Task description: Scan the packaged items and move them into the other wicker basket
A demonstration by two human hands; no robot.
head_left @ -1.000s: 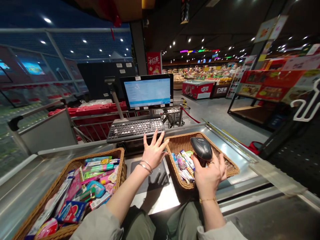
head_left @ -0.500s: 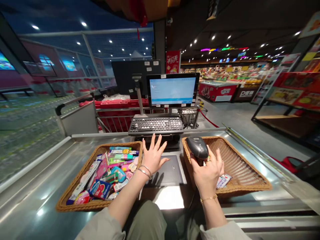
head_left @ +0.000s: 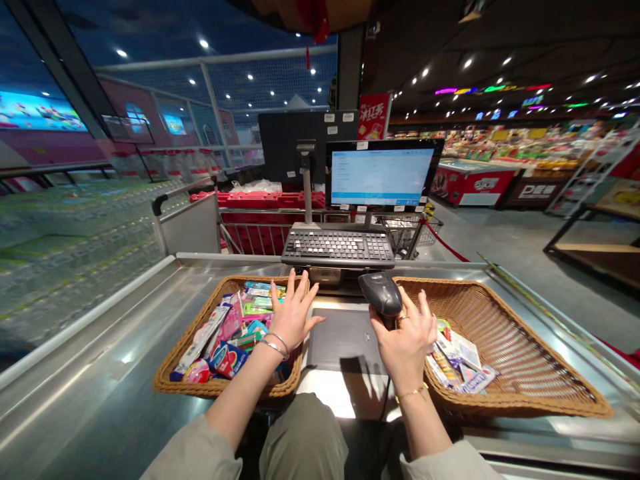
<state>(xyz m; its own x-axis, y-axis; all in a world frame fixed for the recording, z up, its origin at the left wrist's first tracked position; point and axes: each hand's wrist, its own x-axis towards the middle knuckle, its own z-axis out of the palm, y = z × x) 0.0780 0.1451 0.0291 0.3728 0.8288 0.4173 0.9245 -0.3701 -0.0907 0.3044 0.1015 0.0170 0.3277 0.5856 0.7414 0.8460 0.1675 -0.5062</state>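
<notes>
My right hand point(head_left: 406, 343) is wrapped around a black barcode scanner point(head_left: 381, 293), its head raised beside the right wicker basket point(head_left: 530, 333). In that basket, near its left end, lie a few small packages point(head_left: 460, 363), partly hidden by the hand. My left hand point(head_left: 289, 317) is empty, with its fingers spread over the right edge of the left wicker basket point(head_left: 167, 377). That basket is full of toothpaste boxes, toothbrush packs and other small colourful goods point(head_left: 230, 340). A dark flat scale plate point(head_left: 345, 340) lies between the two baskets.
A black keyboard point(head_left: 340, 247) stands behind the scale plate, below a lit monitor point(head_left: 383, 177). The metal counter point(head_left: 107, 373) runs out to both sides. Beyond it are a metal railing, a shopping cart point(head_left: 407, 230) and a red freezer point(head_left: 473, 183).
The view has turned left, so the counter things appear farther right. My left hand has moved over the left basket's edge. More packages show in the right basket; the scanner stays in my right hand.
</notes>
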